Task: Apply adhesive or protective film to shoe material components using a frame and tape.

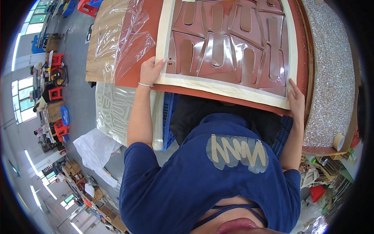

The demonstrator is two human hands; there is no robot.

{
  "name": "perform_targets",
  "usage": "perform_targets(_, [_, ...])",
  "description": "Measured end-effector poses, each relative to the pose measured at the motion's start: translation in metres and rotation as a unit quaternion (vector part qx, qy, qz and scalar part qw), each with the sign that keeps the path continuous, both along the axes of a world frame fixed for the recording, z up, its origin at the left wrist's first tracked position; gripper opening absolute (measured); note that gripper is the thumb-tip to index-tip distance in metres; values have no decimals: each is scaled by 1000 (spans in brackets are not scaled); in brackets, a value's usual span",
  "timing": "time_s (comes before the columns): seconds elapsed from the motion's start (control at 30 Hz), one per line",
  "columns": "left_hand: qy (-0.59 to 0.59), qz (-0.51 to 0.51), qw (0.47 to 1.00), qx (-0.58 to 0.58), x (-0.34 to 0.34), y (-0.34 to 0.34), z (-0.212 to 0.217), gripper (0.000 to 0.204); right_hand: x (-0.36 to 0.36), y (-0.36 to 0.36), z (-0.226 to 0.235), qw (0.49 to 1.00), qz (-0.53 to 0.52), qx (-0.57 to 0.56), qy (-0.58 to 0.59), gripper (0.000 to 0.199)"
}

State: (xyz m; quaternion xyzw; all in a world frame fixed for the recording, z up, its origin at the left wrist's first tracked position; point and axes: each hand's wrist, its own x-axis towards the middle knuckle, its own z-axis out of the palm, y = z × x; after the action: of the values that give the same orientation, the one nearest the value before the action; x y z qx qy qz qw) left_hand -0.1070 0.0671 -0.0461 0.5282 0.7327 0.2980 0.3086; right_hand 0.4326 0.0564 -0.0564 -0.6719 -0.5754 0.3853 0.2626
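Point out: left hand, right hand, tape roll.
left hand (151, 69), head view, back of hand on the sheet's corner.
right hand (296, 99), head view, back of hand.
tape roll (339, 141), head view, outer band.

1. The sheet (230, 84) runs past the picture's top edge.
2. The table's (136, 74) near edge hides the crate's (169, 121) far part.
3. The right hand's (297, 102) palm faces away, unseen.

Two hands (151, 70) (296, 99), one cream-bordered sheet (230, 84), one tape roll (339, 141), one blue crate (169, 121).
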Motion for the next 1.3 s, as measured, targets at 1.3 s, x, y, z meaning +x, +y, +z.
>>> perform_targets(1.3, [334,-286,891,115,87,-44,-8,69,-9,-17,3,993,-61,86,45,31])
